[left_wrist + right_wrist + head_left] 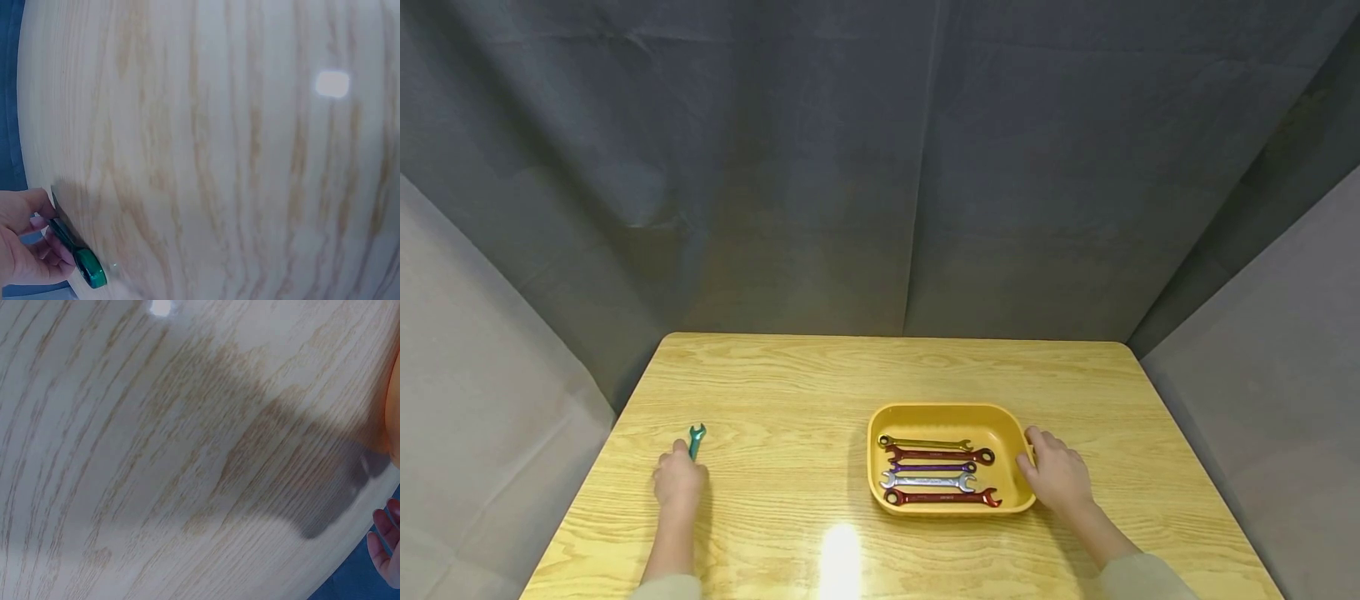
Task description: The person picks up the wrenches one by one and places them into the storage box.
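On the left side of the table, my left hand (677,481) pinches a green wrench (697,442), its open end pointing away from me. The left wrist view shows the same wrench (89,267) between thumb and fingers, close over the wood, its middle partly covered by them. My right hand (1060,475) holds the right end of a yellow plastic tray (940,409), thumb over the rim and fingers outside. Only a few loosely bent fingers (384,540) show in the right wrist view, beside the tray's wall (394,412).
Inside the tray several wrenches lie side by side: a gold one (925,443), red ones, a purple one (932,468) and a silver one (928,481). The wooden table (775,400) ends at a dark curtain (812,208) behind, with pale cloth at both sides.
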### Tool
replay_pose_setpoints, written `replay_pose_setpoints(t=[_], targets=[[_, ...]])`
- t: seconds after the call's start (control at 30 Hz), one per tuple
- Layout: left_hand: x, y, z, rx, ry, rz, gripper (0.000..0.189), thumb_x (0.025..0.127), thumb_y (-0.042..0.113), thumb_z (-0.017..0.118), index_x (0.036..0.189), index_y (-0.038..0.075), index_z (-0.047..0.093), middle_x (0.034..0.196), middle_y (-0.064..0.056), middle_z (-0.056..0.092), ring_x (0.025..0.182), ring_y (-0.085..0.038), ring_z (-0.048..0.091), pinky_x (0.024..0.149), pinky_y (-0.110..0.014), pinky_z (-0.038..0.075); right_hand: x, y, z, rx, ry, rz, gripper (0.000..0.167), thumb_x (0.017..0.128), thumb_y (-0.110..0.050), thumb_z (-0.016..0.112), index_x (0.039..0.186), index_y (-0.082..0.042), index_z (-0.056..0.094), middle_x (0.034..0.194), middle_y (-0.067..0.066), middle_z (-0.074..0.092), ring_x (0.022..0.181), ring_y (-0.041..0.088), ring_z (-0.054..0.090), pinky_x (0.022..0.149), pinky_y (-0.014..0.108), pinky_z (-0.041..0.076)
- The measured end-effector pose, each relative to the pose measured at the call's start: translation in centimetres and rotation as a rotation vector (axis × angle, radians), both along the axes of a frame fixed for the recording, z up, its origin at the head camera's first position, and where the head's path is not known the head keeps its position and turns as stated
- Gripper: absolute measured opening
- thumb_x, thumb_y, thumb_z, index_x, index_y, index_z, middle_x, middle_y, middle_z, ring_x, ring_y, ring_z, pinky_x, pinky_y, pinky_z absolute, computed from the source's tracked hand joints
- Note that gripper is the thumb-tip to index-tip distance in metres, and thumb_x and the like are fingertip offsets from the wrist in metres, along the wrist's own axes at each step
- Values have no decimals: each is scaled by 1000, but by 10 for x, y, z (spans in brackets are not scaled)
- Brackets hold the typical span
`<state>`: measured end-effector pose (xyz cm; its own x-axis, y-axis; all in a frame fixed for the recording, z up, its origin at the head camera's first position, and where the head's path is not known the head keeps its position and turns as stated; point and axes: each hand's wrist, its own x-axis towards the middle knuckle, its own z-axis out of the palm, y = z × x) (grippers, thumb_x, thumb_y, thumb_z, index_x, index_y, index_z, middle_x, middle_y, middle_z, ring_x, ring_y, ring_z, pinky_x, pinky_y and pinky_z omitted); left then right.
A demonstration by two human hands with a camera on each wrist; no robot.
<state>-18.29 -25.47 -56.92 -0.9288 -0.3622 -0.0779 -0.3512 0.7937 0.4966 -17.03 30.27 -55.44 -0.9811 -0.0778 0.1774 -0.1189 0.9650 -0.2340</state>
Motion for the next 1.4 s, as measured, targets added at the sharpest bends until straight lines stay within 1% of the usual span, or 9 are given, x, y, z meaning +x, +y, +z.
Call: replay_pose_setpoints(t=[0.23, 0.37, 0.5, 0.63, 0.77, 0.93, 1.17, 1.4], targets=[[0, 6, 4, 3, 0, -13, 49, 82, 3, 56, 125, -9, 35, 95, -38, 45, 86, -56, 48, 59, -53, 48, 0, 0, -1, -1, 4, -2, 28, 85, -24, 56, 106, -8, 50, 90, 9, 59, 70, 23, 53, 63, 46, 46], [0, 9, 5, -1, 3, -22, 47, 84, 3, 57, 125, -7, 36, 97, -37, 45, 87, -54, 48, 58, -51, 48, 0, 0, -2, 0, 5, -2, 27, 85, -24, 56, 106, -8, 50, 92, 10, 59, 72, 25, 54, 63, 46, 46], [-2, 12, 4, -10, 15, -30, 47, 83, 3, 60, 124, -5, 38, 99, -37, 46, 88, -54, 48, 60, -52, 49, 0, 0, -1, 0, 1, -2, 28, 85, -24, 55, 107, -7, 50, 95, 12, 59, 77, 28, 56, 65, 48, 46], [-2, 15, 5, -10, 33, -43, 47, 83, 2, 59, 125, -4, 39, 100, -37, 46, 89, -55, 48, 63, -54, 49, 0, 0, -1, 0, -1, -4, 28, 85, -24, 55, 108, -7, 50, 95, 12, 60, 77, 28, 56, 65, 48, 46], [-2, 19, 8, -10, 49, -65, 48, 84, 1, 58, 127, -5, 39, 100, -36, 47, 90, -55, 49, 65, -55, 49, 0, 0, -1, 0, 4, -6, 28, 85, -24, 56, 107, -7, 50, 93, 11, 59, 76, 27, 56, 65, 47, 46], [-2, 24, 11, -14, 65, -100, 48, 84, 1, 59, 127, -5, 38, 100, -36, 47, 88, -55, 49, 62, -53, 51, 1, 0, 0, 1, 4, 2, 28, 85, -23, 56, 107, -7, 50, 92, 10, 59, 74, 26, 55, 63, 46, 46], [-6, 31, 15, -9, 95, -140, 50, 82, 0, 61, 128, -4, 40, 101, -35, 48, 89, -53, 51, 66, -53, 51, 0, 0, 0, 0, 12, 2, 27, 84, -23, 57, 106, -7, 51, 90, 9, 59, 75, 26, 56, 62, 45, 46], [-10, 37, 17, -23, 118, -164, 48, 82, 0, 62, 126, -5, 42, 102, -35, 49, 85, -51, 53, 63, -52, 52, -1, 0, 0, 1, 12, 2, 28, 84, -23, 56, 107, -7, 51, 89, 9, 58, 75, 26, 56, 62, 44, 46]])
